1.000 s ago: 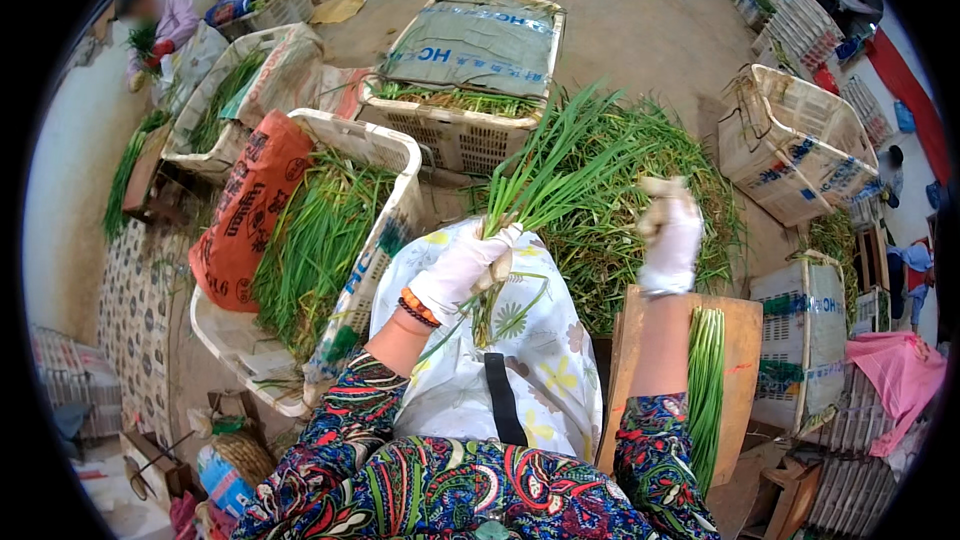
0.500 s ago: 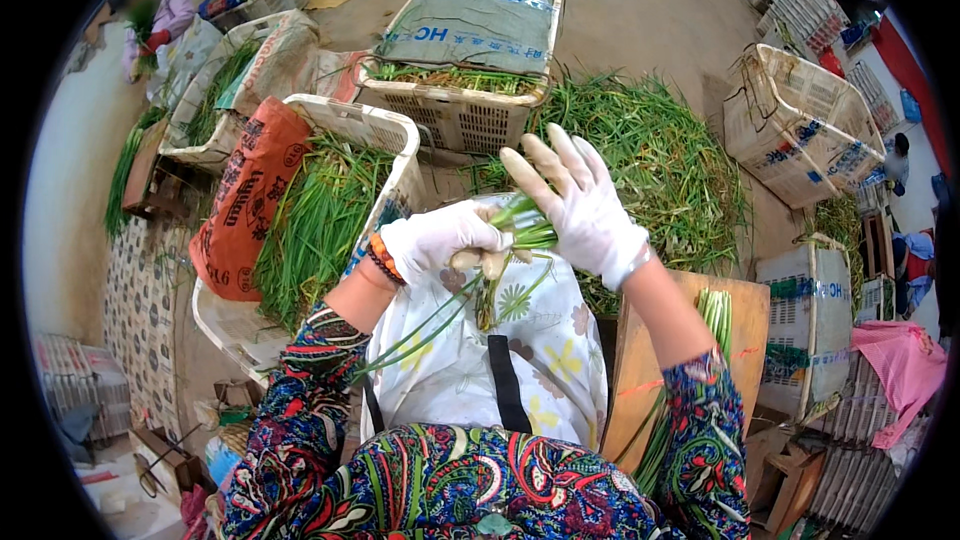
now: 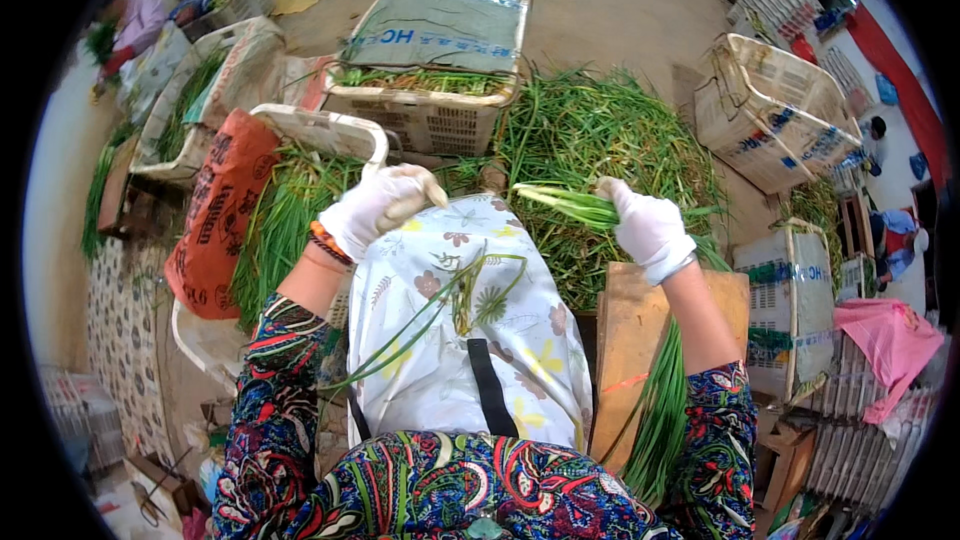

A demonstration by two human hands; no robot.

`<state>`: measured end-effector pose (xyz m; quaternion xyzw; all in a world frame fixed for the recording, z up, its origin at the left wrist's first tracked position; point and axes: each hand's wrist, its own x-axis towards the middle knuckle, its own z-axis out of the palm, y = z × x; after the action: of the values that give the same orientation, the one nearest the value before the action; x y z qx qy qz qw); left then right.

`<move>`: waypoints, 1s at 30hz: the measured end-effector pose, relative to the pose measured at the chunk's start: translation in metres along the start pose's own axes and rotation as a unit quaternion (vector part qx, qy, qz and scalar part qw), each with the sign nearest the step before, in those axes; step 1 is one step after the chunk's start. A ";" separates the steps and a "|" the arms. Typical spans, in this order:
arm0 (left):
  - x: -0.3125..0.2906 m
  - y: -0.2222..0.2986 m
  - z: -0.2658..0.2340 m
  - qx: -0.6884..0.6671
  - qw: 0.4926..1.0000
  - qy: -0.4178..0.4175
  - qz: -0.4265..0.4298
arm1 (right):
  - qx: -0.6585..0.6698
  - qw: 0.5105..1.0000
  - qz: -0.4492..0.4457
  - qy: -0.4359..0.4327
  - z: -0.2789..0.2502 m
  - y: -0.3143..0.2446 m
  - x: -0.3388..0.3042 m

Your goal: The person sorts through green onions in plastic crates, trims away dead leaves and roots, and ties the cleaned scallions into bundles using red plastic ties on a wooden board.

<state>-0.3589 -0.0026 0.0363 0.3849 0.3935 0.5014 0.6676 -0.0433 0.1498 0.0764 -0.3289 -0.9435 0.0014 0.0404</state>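
My right hand [image 3: 650,230], in a white glove, is closed around a small bunch of spring onions [image 3: 575,203]. Their pale root ends point left and the green leaves trail behind the hand. My left hand [image 3: 385,208], also gloved, is held at the left above my lap with its fingers curled together; nothing shows in them. Across my lap lies a white flowered apron [image 3: 520,340], and several limp, stripped leaves [image 3: 465,295] rest on it. More green leaves [image 3: 660,420] lie over the wooden board [image 3: 625,330] beside my right forearm, which partly hides them.
A large heap of greens [image 3: 610,150] lies ahead. At left is a white crate [image 3: 375,140] of greens with an orange sack [image 3: 215,220]. A covered crate [image 3: 430,30] stands farther off, an open crate [image 3: 780,115] at right. A person [image 3: 140,25] is at the far left.
My hands have separated: the left moved left, off the stalks, and the right moved right with the spring onions. The right hand's spread fingers have closed around the bunch.
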 end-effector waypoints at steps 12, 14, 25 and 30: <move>0.075 0.009 0.096 0.495 0.857 0.080 0.122 | 0.191 0.964 0.153 -0.101 -0.019 -0.009 -0.022; 0.069 0.029 0.116 0.485 0.871 0.077 -0.012 | 0.235 0.947 0.183 -0.125 -0.027 -0.014 -0.022; 0.062 0.024 0.056 0.338 0.926 -0.143 -0.091 | 0.592 0.677 0.174 -0.402 -0.029 0.008 -0.043; 0.049 0.031 0.028 0.217 0.967 -0.038 -0.129 | 0.629 0.634 0.217 -0.394 -0.030 0.006 -0.049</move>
<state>-0.3353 0.0475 0.0690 0.4851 0.5132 0.2983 0.6421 0.0016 0.1235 0.1026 -0.3878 -0.5417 0.7327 -0.1390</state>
